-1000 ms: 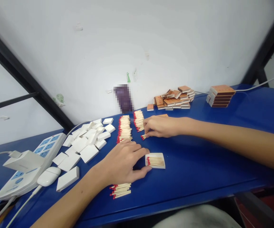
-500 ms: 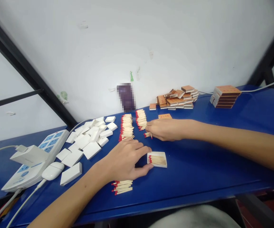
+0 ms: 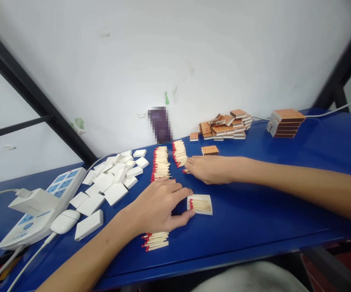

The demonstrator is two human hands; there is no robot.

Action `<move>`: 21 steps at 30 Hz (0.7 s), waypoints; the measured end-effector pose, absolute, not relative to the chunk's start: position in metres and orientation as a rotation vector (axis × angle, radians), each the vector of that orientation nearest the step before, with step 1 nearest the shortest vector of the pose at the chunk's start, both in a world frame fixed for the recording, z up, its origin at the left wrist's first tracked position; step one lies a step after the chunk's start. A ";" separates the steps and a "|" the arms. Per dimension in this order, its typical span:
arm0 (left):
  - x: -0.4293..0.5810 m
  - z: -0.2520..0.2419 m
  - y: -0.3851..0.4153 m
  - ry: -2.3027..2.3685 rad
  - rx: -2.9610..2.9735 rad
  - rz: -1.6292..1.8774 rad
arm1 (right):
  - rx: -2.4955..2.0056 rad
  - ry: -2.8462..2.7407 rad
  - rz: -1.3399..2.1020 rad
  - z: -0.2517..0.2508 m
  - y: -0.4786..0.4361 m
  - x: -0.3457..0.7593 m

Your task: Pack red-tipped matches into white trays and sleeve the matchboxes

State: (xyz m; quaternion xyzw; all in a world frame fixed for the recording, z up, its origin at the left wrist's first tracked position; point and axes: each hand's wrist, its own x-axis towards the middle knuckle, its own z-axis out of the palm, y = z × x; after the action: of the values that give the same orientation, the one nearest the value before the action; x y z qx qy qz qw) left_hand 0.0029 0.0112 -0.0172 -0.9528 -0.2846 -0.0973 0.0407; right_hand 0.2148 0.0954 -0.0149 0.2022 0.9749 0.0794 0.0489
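A white matchbox tray [image 3: 207,211] lies on the blue table, partly filled with red-tipped matches. My left hand [image 3: 160,207] steadies its left end between thumb and index finger. My right hand [image 3: 205,168] is closed, its fingertips pinching at a few loose matches [image 3: 185,171]; most of what they pinch is hidden. Just behind those fingers lies a row of matches [image 3: 180,153]. A longer row of matches [image 3: 161,162] runs up to my left hand's knuckles. More matches [image 3: 155,241] lie below that hand, partly covered by it.
White empty-looking trays [image 3: 105,182] are heaped at the left beside a power strip [image 3: 44,211] with cables. Orange matchbox sleeves [image 3: 227,129] are piled near the wall. A stack of matchboxes [image 3: 286,123] stands at the right, and one orange box [image 3: 209,150] lies behind my right hand.
My right hand has shifted slightly down over the loose matches, covering more of them and exposing more of the orange box behind. My left hand stays at the tray.
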 end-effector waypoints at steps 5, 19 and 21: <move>0.003 -0.017 0.011 -0.869 -2.926 -0.286 | 0.604 2.969 0.143 -0.014 0.102 0.219; 0.004 -0.017 0.013 -0.905 -2.818 -0.355 | 0.550 2.926 -0.444 0.031 0.074 0.229; 0.005 -0.017 0.013 -0.904 -2.797 -0.352 | 0.485 2.915 -0.427 0.033 0.067 0.228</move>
State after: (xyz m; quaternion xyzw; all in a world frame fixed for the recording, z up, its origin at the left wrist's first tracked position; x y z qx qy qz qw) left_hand 0.0046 0.0129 -0.0172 -0.9409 -0.3042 -0.1184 0.0903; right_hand 0.2282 0.0667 0.0331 0.1620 0.9733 -0.1425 0.0780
